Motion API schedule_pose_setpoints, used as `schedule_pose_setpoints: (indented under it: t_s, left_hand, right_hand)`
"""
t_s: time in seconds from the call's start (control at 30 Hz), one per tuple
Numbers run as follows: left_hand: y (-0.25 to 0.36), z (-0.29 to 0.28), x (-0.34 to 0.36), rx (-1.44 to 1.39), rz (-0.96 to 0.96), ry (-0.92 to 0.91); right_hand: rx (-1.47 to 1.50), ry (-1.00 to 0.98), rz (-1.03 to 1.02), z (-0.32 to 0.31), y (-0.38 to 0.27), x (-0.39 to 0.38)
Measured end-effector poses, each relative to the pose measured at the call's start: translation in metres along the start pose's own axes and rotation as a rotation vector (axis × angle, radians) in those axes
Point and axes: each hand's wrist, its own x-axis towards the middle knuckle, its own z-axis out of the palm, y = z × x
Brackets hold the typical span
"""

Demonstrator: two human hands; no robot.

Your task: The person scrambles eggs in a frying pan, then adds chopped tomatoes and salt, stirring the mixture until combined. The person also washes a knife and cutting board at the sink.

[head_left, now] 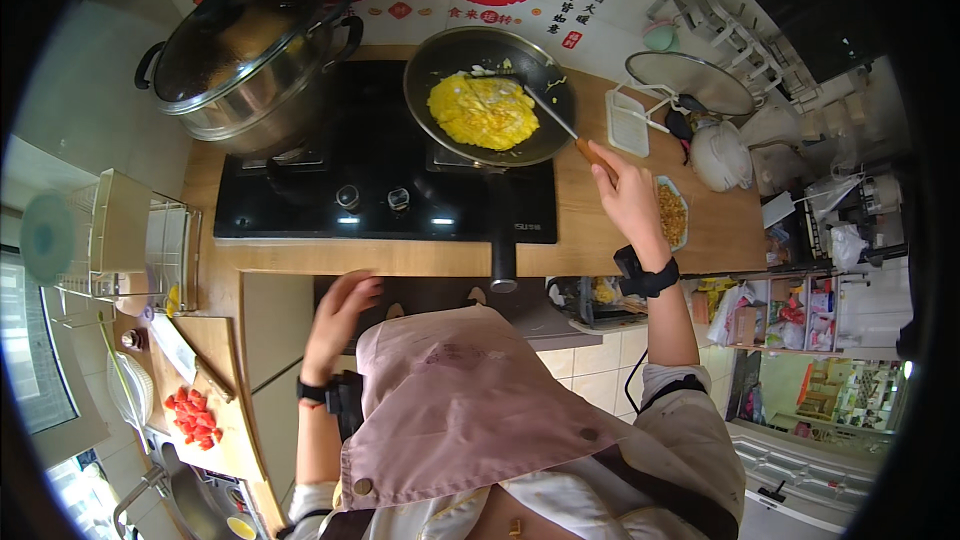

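Yellow egg [478,118] is being held in the dark wok [556,120] on the stove [300,208], its far edge being met by a spatula [558,117] whose handle is being grasped by the right hand [633,198]. The left hand [342,318] is being held near the counter edge [420,259], released and loosely bent. Brown crumbly food [671,213] is being contained in a pale bowl [686,224]; a steel pot [250,100] is being covered by a glass lid [225,40].

Single fisheye view from the left head-worn camera, facing steeply down and forward. The wearer's apron [450,395] lies close, below centre; the left hand [342,312] and right hand [628,198] occupy mid-field; the stove [375,155] and wall [615,50] lie farther off. Straight edges bow toward a dark rim.
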Motion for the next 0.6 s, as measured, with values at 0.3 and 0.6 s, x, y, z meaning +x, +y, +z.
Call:
schedule_pose_setpoints:
  t_s: [0.3, 0.6]
  left_hand:
    - [0.073, 0.171, 0.044, -0.341, -0.267, -0.337]
    - [0.062, 0.194, 0.035, -0.567, -0.258, -0.203]
  right_hand:
    - [0.346, -0.16, 0.135, 0.022, 0.063, 0.033]
    - [0.538, -0.17, 0.203, 0.04, 0.085, 0.029]
